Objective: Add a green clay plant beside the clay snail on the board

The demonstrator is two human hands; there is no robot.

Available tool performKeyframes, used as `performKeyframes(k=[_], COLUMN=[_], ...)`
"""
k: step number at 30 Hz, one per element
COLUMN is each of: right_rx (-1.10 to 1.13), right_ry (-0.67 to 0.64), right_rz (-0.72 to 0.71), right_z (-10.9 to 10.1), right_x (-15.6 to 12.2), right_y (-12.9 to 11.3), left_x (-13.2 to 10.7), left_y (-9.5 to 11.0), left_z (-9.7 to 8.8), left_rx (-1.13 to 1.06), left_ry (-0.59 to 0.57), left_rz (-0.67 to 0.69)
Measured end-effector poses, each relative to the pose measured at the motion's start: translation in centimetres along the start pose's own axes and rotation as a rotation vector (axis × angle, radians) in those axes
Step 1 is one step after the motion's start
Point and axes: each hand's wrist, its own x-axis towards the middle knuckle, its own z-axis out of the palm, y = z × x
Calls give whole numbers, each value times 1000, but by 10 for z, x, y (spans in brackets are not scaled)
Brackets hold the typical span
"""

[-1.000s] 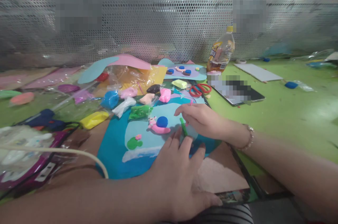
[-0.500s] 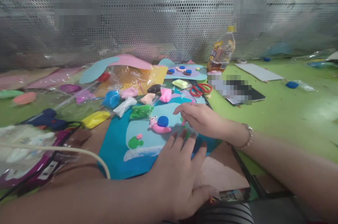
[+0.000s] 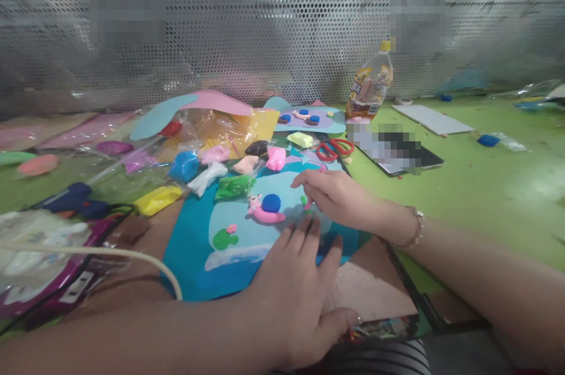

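Green clay bit [image 3: 303,201] sits pinched in the right hand [image 3: 338,198], its grip narrow, on the blue felt sheet [image 3: 194,239] beside the snail [image 3: 266,209]. The left hand [image 3: 293,292] lies flat and open, pinning the sheet steady; scissors [image 3: 334,149] lie beyond.
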Motion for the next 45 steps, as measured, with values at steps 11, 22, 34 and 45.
performKeyframes(k=[11,22,34,45], right_rx=[77,68,52,33], right_ry=[7,34,-19,-7], right_rz=[26,13,21,49], right_z=[1,0,-1,-1], right_x=[0,-1,0,-1], right_y=[-2,-2,-5,-4], left_x=[-1,-1,1,1], left_y=[-5,-2,-2,-2], left_z=[-5,-1,-3,-2], left_rx=[-51,-22,-2,-1], left_ry=[-12,18,-16,-12], left_rz=[49,6,38,35])
